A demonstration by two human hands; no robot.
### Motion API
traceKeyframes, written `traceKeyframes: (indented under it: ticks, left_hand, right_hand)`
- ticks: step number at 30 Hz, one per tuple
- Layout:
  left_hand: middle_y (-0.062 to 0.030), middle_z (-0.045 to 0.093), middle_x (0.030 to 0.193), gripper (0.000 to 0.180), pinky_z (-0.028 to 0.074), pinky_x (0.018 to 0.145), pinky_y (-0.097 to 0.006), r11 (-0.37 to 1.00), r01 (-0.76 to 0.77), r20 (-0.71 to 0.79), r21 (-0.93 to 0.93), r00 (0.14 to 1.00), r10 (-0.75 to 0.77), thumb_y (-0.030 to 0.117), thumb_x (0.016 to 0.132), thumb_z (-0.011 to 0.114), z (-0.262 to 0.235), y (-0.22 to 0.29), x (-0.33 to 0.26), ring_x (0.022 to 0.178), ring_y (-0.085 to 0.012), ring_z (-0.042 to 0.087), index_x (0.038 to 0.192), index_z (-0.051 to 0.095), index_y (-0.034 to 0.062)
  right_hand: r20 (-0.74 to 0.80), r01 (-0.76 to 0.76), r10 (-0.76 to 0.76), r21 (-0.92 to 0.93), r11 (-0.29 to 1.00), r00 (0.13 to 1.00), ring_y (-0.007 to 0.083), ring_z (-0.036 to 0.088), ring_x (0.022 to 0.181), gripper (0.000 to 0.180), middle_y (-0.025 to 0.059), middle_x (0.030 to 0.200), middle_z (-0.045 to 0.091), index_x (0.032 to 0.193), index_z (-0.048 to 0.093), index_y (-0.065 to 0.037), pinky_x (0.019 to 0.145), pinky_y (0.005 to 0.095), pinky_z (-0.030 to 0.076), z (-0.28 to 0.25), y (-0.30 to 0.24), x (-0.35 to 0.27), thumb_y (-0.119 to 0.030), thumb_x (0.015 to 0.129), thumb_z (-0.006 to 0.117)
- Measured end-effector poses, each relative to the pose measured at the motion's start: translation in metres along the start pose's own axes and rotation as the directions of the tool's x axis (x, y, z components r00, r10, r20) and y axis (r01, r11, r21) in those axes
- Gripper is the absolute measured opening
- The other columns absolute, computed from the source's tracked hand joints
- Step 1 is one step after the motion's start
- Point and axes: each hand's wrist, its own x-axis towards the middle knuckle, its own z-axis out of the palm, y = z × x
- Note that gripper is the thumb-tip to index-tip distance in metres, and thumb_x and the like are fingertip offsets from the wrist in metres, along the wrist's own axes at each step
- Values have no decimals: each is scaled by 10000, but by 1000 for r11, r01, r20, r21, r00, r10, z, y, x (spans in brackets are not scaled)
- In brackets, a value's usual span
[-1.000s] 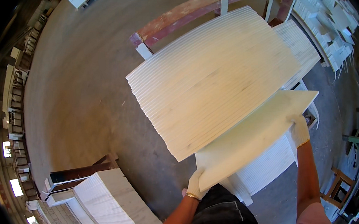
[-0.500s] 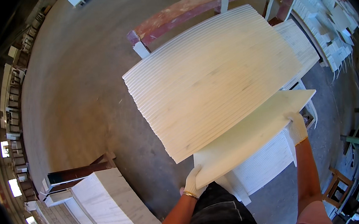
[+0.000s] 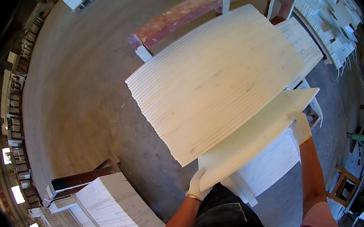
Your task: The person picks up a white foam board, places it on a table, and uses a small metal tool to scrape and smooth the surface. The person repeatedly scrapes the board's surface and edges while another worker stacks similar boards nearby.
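Note:
Both of my hands wear pale work gloves and grip a flat, cream-coloured board (image 3: 248, 140) tilted in front of my body. At its near left corner my left hand (image 3: 197, 183) is closed on the edge, with the thumb on top. My right hand (image 3: 301, 127) is closed on the edge toward the right end, fingers partly hidden beneath. Just beyond the board lies a large pale panel stack (image 3: 216, 81) with ridged edges. A white ridged stack (image 3: 270, 166) shows under the held board, partly covered by it.
A worn reddish beam (image 3: 206, 6) with white uprights runs behind the large stack. More white panels stand on a support (image 3: 116, 207) at the lower left. White pieces are piled on a rack (image 3: 330, 16) at the far right. A wooden stool (image 3: 343, 186) stands at the lower right.
The view has shifted slightly. Both hands keep hold of the board, which stays in nearly the same place and tilt.

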Motion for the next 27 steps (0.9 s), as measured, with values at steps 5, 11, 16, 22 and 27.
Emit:
traceKeyframes:
  ticks: [5, 11, 16, 22, 27]
  left_hand:
    - [-159, 626, 1190, 459, 573, 753, -435, 999, -20, 24, -47, 999, 22, 385, 1027, 437, 8, 1, -4, 984, -303, 665, 1305, 482, 23]
    - [-189, 613, 1202, 816, 524, 730, -408, 991, -56, 287, 124, 958, 19, 706, 944, 350, 34, 25, -44, 924, -328, 646, 1382, 463, 27]
    - [-242, 556, 1308, 944, 506, 822, -474, 894, -98, 2, 437, 994, 108, 794, 898, 302, 9, 53, -50, 1023, -385, 608, 1401, 449, 9]
    - [-101, 564, 1352, 715, 483, 840, -412, 898, -319, -159, 304, 912, 378, 641, 995, 269, -16, 86, -3, 1145, -301, 575, 1456, 420, 116]
    - [-68, 568, 1350, 521, 484, 939, -435, 693, -580, 92, 428, 791, 605, 477, 1040, 315, 15, 80, 51, 1186, -246, 566, 1405, 464, 137]
  right_hand:
    - [-7, 1, -1, 6, 1000, 1000, 233, 638, 1022, 454, 133, 1153, 625, 1235, 534, 97, 878, 340, 524, 0, -2, 1, -63, 816, 604]
    - [107, -5, 16, -100, 995, 994, 238, 637, 1086, 581, 149, 1235, 612, 1368, 489, 32, 874, 347, 530, 45, -58, -28, -244, 888, 665]
    - [70, 79, -70, -148, 986, 995, 241, 659, 1023, 558, 123, 1211, 634, 1412, 481, -14, 796, 333, 550, 63, -73, -43, -290, 945, 611]
    - [99, 49, -33, -162, 986, 994, 234, 663, 1029, 555, 107, 1261, 624, 1432, 469, -45, 794, 334, 559, 51, -42, -65, -298, 958, 606]
    - [38, 64, -59, -163, 984, 998, 190, 657, 995, 564, 79, 1267, 622, 1465, 434, -77, 770, 312, 561, 92, -19, -94, -290, 968, 594]
